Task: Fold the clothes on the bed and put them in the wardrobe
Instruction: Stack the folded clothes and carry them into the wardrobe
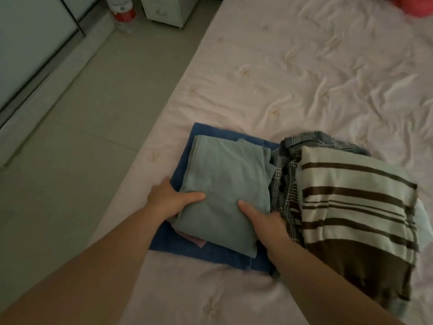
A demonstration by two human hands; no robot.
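A stack of folded clothes lies near the bed's left edge: a grey-green garment point(225, 184) on top, a pink piece point(196, 240) peeking out under it, and folded blue jeans point(210, 253) at the bottom. My left hand point(171, 200) grips the stack's left side, thumb on top of the grey-green garment and fingers tucked under. My right hand point(262, 221) grips the right side the same way, thumb on top. To the right lie a plaid shirt point(285, 188) and a cream garment with brown stripes point(356, 207), folded on top of it.
The bed point(304, 66) has a wrinkled pale pink sheet. A red item point(419, 5) sits at its far right corner. On the tiled floor point(82, 137) to the left stand a plastic bottle point(123, 12), a small white cabinet point(168, 8) and a sliding-door wardrobe point(30, 43).
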